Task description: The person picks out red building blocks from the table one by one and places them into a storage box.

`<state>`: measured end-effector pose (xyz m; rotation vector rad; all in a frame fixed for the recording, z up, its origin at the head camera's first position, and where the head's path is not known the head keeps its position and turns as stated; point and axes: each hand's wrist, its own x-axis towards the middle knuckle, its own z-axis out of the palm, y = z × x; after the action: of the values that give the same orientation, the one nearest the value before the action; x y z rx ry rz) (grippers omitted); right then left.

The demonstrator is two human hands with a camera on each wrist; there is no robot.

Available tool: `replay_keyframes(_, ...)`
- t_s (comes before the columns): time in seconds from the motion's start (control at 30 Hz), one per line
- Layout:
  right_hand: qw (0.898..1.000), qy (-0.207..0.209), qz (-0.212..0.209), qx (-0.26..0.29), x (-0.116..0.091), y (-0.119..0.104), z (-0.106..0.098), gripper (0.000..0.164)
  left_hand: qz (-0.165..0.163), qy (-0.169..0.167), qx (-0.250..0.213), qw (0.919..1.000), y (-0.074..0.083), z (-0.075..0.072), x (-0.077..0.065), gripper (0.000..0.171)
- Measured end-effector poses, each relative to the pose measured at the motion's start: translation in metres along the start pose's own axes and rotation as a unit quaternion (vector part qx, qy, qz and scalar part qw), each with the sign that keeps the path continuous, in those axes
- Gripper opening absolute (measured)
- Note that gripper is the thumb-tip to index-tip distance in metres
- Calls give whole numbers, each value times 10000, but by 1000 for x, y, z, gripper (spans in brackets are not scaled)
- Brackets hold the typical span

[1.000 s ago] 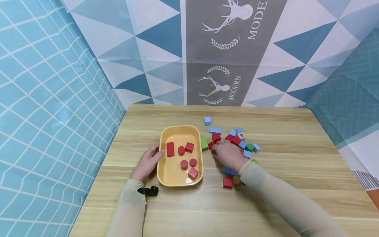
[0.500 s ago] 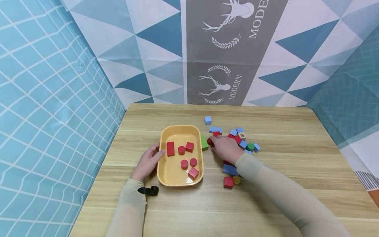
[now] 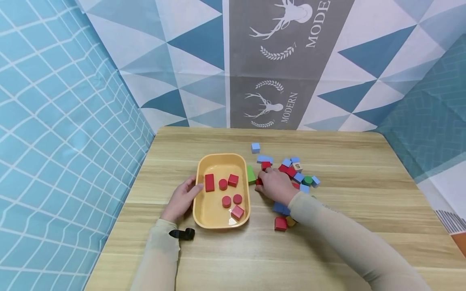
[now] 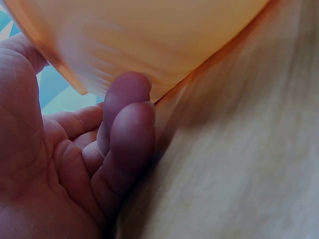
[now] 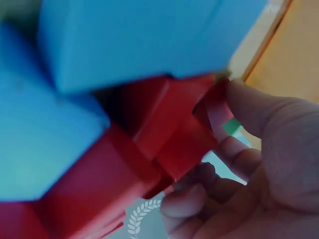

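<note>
My left hand [image 3: 181,199] grips the left side of a yellow plastic tray [image 3: 208,210] on the table. Its thumb lies over the rim, and in the left wrist view the fingers touch the outer wall. Several red blocks lie in the tray, among them a red oblong block [image 3: 209,182] and a red cylinder [image 3: 226,201]. My right hand [image 3: 278,186] is at the loose blocks right of the tray. Thumb and fingers pinch a small red block [image 3: 259,182], mostly hidden by the hand. Another red block [image 3: 266,165] sits just beyond the fingertips.
A green block [image 3: 251,175] stands against the tray's right side. Blue blocks [image 3: 264,159], a green cylinder [image 3: 307,180] and a lettered wooden cube [image 3: 297,166] lie around the right hand. Nearer me are a red cube [image 3: 280,224] and a brownish cylinder [image 3: 290,221].
My right hand moved slightly away from me, then back toward me, with the small red block shifting likewise. My left hand and the tray have stayed in place.
</note>
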<state>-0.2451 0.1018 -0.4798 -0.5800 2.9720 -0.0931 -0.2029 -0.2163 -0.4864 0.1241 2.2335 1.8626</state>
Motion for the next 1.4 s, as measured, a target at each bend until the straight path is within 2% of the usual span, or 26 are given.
replay_keyframes(0.13,9999,115,40,-47,0,-5,2,32,-10,-7,-78,10000,-2,-1,1,55)
replay_keyframes(0.3,9997,172,147,93,-1,-6,-2,21,-70,26,-165,9998,-20,-4,10,56)
replay_keyframes(0.37,9982,529,206,215,-3,-7,-7,22,-108,50,-147,9998,-28,-5,14,56)
replay_keyframes(0.43,9930,1094,173,414,-4,-12,-16,23,-84,103,-113,9998,-31,-5,15,57)
replay_keyframes(0.5,9842,1620,-86,711,-5,-20,-25,23,-15,158,-51,9999,-31,-5,15,58)
replay_keyframes(0.53,9808,1726,-276,870,-6,-26,-29,24,-1,204,-40,9998,-32,-5,16,58)
replay_keyframes(0.6,9786,1617,-697,1065,-8,-38,-32,28,33,229,-46,9997,-33,-5,16,59)
replay_keyframes(0.7,9840,1018,-1136,916,-10,-52,-26,31,22,144,-116,9998,-34,-4,15,58)
replay_keyframes(0.77,9873,799,-1214,639,-10,-57,-19,33,12,89,-150,9998,-35,-3,15,57)
replay_keyframes(0.83,9890,761,-1184,446,-10,-59,-14,34,4,101,-151,9998,-35,-2,15,56)
replay_keyframes(0.93,9901,744,-1063,529,-9,-58,-11,36,-17,190,-49,9998,-35,-1,15,56)
replay_keyframes(1.03,9902,553,-1031,766,-12,-57,-12,36,-76,258,43,9996,-36,-1,15,56)
replay_keyframes(1.13,9883,432,-972,1096,-16,-51,-22,37,-62,203,50,9998,-36,-2,14,56)
replay_keyframes(1.23,9854,764,-933,1204,-17,-36,-43,34,-19,176,23,9998,-36,-3,14,57)
replay_keyframes(1.33,9832,1216,-780,1116,-11,-7,-64,31,-11,185,-10,9998,-36,-3,14,57)
replay_keyframes(1.4,9851,1207,-569,1088,-7,17,-70,30,-48,217,-18,9998,-35,-1,14,57)
